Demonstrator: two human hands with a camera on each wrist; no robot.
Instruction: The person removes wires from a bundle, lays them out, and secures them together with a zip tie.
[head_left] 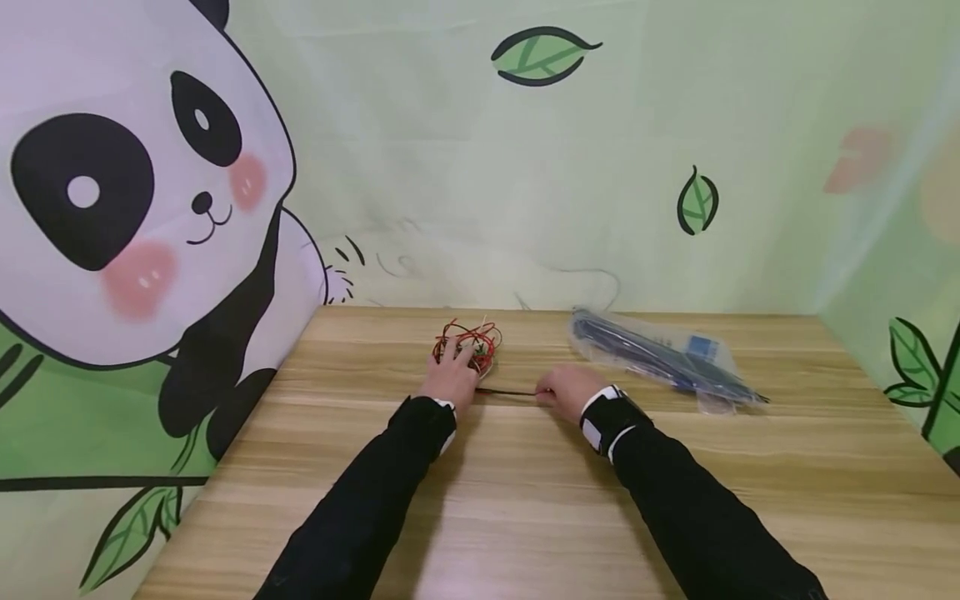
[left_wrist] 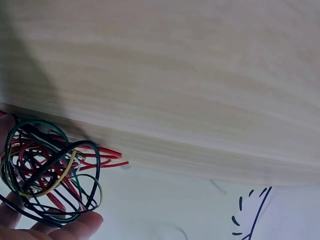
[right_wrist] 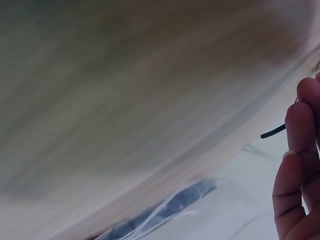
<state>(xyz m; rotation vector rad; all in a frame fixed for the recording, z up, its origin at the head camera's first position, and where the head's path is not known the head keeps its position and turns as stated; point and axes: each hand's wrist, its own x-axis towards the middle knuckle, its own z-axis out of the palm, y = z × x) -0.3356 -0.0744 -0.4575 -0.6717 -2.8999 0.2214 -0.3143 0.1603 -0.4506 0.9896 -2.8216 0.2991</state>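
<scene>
Left hand grips a loose tangle of red, black, green and yellow wires, its fingers laid over the coils near the back edge of the wood-grain table. Right hand pinches a black wire that stretches straight between the two hands, its short end poking out past the fingertips. Beyond the right hand lies a clear plastic bag of long dark strips, bearing a blue label.

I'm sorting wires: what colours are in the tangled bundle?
The wire bundle is mainly red, black and green, with some yellow; best in the left wrist view.
</scene>
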